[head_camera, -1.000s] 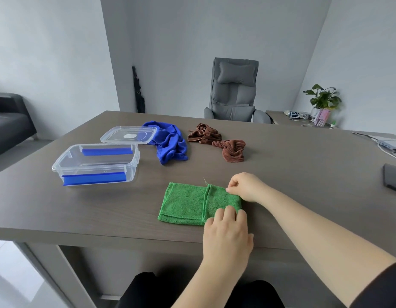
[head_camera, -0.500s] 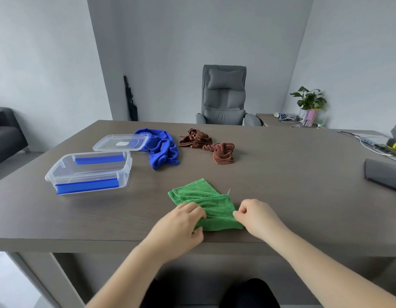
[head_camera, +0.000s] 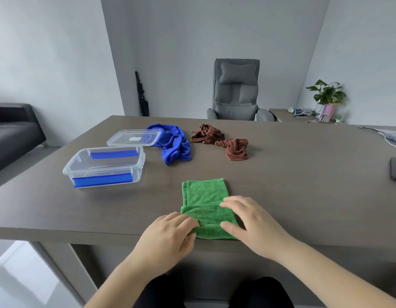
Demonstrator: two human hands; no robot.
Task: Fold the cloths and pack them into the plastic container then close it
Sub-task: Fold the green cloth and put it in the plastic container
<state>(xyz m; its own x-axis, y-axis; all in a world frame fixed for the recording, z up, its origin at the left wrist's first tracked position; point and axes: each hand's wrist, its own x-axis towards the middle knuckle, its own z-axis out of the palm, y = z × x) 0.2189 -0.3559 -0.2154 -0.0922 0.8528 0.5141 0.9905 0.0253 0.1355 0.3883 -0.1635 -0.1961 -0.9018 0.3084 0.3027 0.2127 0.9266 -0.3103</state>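
Green cloth point(head_camera: 206, 205), half folded at the tabletop's point(head_camera: 303, 185) near edge: left hand point(head_camera: 170, 236) pinches its corner, right hand point(head_camera: 248, 221) presses flat-fingered. Likely next: another fold, then the open plastic container point(head_camera: 104, 166).

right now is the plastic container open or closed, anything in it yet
Open and empty. The plastic container has no lid on; its lid lies flat on the table behind it. No cloth shows through the clear walls.
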